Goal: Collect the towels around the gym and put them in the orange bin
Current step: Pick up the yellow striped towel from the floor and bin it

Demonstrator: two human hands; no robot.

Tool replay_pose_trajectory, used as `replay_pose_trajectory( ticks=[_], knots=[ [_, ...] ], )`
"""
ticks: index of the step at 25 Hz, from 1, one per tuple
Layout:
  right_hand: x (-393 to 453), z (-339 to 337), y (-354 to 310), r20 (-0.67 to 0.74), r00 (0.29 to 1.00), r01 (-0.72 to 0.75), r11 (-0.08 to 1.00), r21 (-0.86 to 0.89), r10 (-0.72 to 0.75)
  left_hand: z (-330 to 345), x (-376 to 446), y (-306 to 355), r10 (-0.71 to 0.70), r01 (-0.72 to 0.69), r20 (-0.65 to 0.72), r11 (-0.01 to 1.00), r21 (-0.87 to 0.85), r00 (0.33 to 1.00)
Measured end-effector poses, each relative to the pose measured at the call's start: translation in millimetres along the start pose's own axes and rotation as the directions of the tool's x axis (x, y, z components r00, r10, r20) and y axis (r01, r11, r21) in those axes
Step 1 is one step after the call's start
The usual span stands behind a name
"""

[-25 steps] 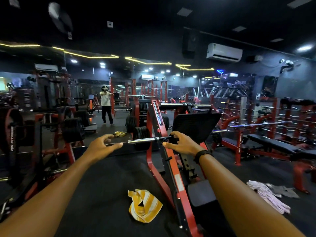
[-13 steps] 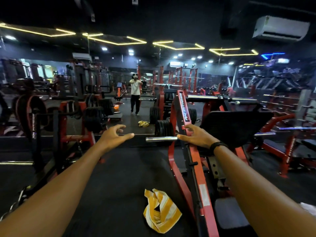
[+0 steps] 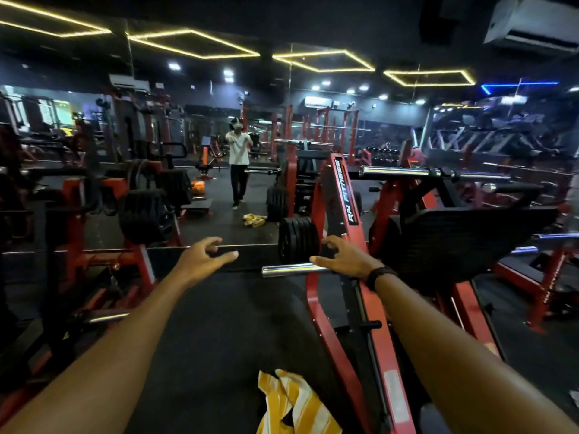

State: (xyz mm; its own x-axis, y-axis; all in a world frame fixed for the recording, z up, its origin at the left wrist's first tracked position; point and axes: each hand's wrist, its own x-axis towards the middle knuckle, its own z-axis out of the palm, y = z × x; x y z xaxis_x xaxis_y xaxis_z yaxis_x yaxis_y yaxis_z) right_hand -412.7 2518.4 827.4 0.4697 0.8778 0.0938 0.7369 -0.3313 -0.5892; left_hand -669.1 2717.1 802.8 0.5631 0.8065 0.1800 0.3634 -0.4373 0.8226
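Observation:
A yellow-and-white striped towel (image 3: 294, 405) lies crumpled on the dark floor at the bottom edge, between my forearms and beside the red machine frame. Both arms stretch forward above it. My left hand (image 3: 203, 261) hovers in the air with loosely curled fingers and holds nothing. My right hand (image 3: 344, 256) hangs relaxed just over the chrome bar end (image 3: 291, 270) of the machine, fingers spread, gripping nothing. Far ahead, a second yellow towel shape (image 3: 254, 220) shows on the floor in what looks like a mirror wall.
A red leg-press machine (image 3: 341, 195) with black weight plates (image 3: 297, 239) stands right of centre. More red racks and plates (image 3: 147, 214) crowd the left. A person in a white shirt (image 3: 238, 164) shows in the mirror, near an orange object (image 3: 198, 187).
The view has swung left and moved closer to the striped towel, which now sits at the bottom edge. The pale towels at the right have left the view. My right hand has lifted off the bar.

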Motion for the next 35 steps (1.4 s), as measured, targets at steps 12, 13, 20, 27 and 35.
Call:
replay_pose_trajectory(
  ticks=[12, 13, 20, 27, 35],
  knots=[
    [219.6, 61.0, 104.7, 0.081, 0.990, -0.114, 0.993, -0.013, 0.115, 89.0, 228.7, -79.7, -0.097, 0.093, 0.164, 0.995, 0.029, 0.982],
    [237.8, 72.4, 123.0, 0.095, 0.989, -0.117, 0.993, -0.013, 0.117, 103.4, 243.6, -91.0, -0.118, 0.114, 0.166, 0.993, 0.035, 0.979],
    [342.9, 165.1, 251.0, 0.319, 0.926, -0.207, 0.978, -0.011, 0.199, 205.7, 320.8, -182.2, -0.353, 0.338, 0.213, 0.935, 0.106, 0.911],
    [366.9, 309.4, 359.1, 0.526, 0.789, -0.313, 0.945, -0.101, 0.317, 295.1, 321.2, -315.8, -0.597, 0.579, 0.272, 0.801, 0.151, 0.755],
    [335.0, 522.3, 501.2, 0.602, 0.677, -0.421, 0.894, -0.156, 0.424, 412.2, 285.1, -518.9, -0.701, 0.650, 0.352, 0.711, 0.271, 0.620]
  ],
)
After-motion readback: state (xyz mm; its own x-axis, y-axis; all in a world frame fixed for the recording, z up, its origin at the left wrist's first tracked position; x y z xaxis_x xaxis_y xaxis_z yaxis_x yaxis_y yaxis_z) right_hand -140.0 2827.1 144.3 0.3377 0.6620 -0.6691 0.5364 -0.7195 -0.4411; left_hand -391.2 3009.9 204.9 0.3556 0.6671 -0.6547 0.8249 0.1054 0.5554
